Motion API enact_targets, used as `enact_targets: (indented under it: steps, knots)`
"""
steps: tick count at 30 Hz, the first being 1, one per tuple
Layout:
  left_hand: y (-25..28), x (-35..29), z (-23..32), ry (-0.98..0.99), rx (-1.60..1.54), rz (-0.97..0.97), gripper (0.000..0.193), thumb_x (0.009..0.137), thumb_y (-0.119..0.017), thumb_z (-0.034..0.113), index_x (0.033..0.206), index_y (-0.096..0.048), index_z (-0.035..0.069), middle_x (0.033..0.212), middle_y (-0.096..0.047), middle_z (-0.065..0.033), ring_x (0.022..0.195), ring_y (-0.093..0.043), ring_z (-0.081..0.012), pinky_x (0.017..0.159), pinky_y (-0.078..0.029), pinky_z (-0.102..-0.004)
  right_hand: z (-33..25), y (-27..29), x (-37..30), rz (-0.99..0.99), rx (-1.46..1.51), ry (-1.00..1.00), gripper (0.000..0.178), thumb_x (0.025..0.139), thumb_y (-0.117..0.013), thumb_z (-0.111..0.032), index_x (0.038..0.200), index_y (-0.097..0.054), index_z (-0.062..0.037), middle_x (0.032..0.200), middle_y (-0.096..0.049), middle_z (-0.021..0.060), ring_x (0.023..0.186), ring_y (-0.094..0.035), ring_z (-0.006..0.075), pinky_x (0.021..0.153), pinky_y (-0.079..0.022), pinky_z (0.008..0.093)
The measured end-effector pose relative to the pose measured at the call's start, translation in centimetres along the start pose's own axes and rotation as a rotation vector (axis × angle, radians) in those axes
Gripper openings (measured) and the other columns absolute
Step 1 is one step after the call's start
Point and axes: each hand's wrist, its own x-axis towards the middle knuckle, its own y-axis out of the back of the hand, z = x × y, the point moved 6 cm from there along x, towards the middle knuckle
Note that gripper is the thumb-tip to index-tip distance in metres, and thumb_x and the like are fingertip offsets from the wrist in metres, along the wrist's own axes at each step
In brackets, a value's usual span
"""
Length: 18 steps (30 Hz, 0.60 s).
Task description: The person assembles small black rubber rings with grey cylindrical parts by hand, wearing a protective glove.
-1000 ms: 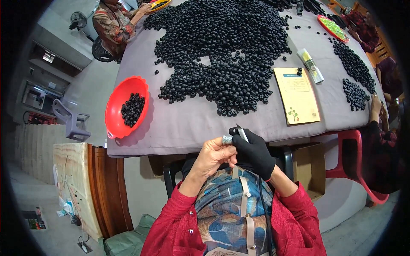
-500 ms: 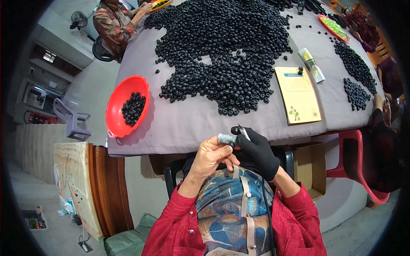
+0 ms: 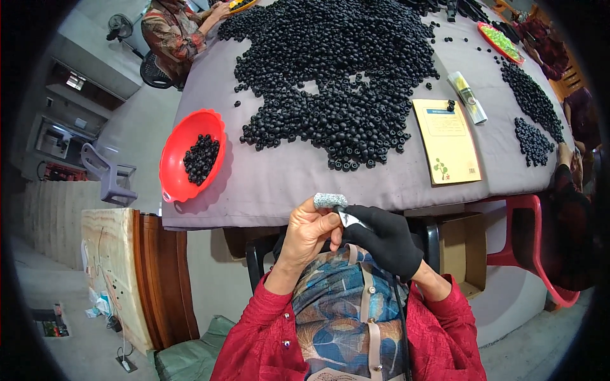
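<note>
My left hand (image 3: 306, 232) is bare, with a grey speckled sleeve (image 3: 330, 200) over its index finger. Its thumb and fingers are pinched together just in front of the table edge; whatever they hold is hidden. Against those fingertips rests my right hand (image 3: 384, 236), in a black glove and closed around a slim whitish tool with a pointed dark tip (image 3: 349, 219). Much of the tool is covered by the glove. Beyond both hands, a big heap of small black ring-shaped parts (image 3: 330, 95) spreads over the grey cloth.
Left on the table is a red bowl (image 3: 171, 155) with some black parts inside. To the right lie a yellow booklet (image 3: 454, 149) and a whitish tube-like pack (image 3: 467, 98). More black parts (image 3: 534, 143) lie near another person's hand (image 3: 565, 153). A red chair (image 3: 537, 241) stands right.
My right hand has turned, and the tool's pointed tip, which stuck up before, now sits low against my left fingertips. The left index finger has lifted slightly and moved left.
</note>
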Motion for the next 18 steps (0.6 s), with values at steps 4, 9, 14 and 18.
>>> enact_targets:
  steps: [4,9,14,18]
  knots:
    - [0.00,-0.03,-0.12,0.012,-0.043,-0.021,0.017,0.083,-0.055,0.003,0.100,-0.058,0.001,0.071,-0.060,-0.0076,0.052,-0.056,-0.0104,0.042,-0.045,-0.0197,-1.20,-0.02,-0.07,-0.008,-0.157,0.101,0.029,0.082,-0.058,-0.016,0.108,-0.057,-0.0037,0.081,-0.062,0.0133,0.070,-0.062,0.0202,0.064,-0.048,0.0289]
    - [0.11,0.08,-0.31,0.010,-0.045,-0.029,0.017,0.083,-0.055,0.003,0.100,-0.058,0.002,0.073,-0.060,-0.0071,0.051,-0.054,-0.0087,0.042,-0.042,-0.0181,-0.79,-0.02,-0.15,0.008,-0.158,0.091,0.029,0.082,-0.058,-0.017,0.109,-0.057,-0.0041,0.082,-0.062,0.0138,0.071,-0.063,0.0208,0.064,-0.048,0.0295]
    - [0.36,0.08,-0.39,0.013,-0.029,-0.012,0.017,0.084,-0.055,0.003,0.100,-0.058,0.002,0.073,-0.059,-0.0064,0.049,-0.052,-0.0078,0.041,-0.039,-0.0181,-0.99,-0.09,-0.06,0.014,-0.159,0.057,0.030,0.082,-0.058,-0.017,0.109,-0.057,-0.0036,0.085,-0.063,0.0140,0.074,-0.064,0.0207,0.065,-0.049,0.0294]
    - [0.43,0.05,-0.48,0.025,-0.027,-0.004,0.016,0.084,-0.055,0.003,0.100,-0.058,0.002,0.071,-0.059,-0.0060,0.048,-0.050,-0.0080,0.041,-0.038,-0.0186,-0.93,-0.08,-0.12,0.014,-0.147,0.045,0.031,0.082,-0.058,-0.017,0.109,-0.056,-0.0032,0.086,-0.063,0.0142,0.077,-0.064,0.0198,0.067,-0.049,0.0287]
